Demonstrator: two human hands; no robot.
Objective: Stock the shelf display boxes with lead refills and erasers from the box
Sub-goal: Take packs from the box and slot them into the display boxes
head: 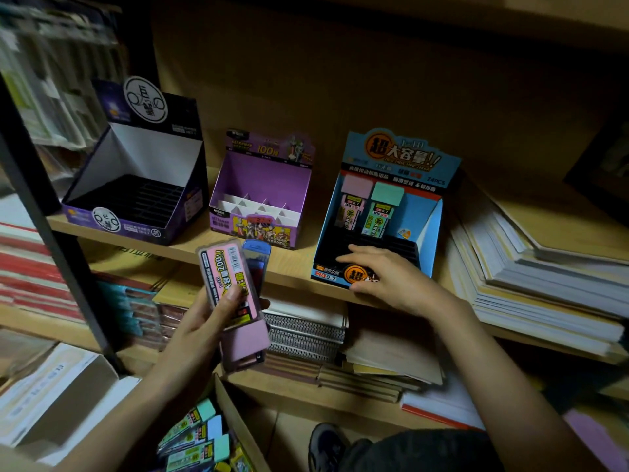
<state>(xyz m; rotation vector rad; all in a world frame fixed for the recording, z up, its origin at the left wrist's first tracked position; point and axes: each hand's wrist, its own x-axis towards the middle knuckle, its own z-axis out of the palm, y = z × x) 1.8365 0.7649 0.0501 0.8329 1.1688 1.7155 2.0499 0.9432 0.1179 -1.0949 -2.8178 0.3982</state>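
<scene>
My left hand (207, 321) grips a stack of lead refill cases, a pink one (231, 287) on top and a blue one (257, 264) behind it, held below the shelf edge. My right hand (384, 277) rests with straight fingers on the front of the blue display box (432, 233), holding nothing. A pink refill case (352, 206) and a green refill case (379, 212) stand in the back row of that box. A purple display box (262, 178) and a dark display box (149, 158) stand to the left. A cardboard box (238, 424) below holds several refill cases (197, 437).
The wooden shelf (190, 247) carries the three display boxes. Stacks of paper and notebooks (531, 267) lie at the right. Spiral notebooks (306, 332) fill the shelf below. A dark metal post (51, 212) rises at the left. My shoe (326, 444) shows at the bottom.
</scene>
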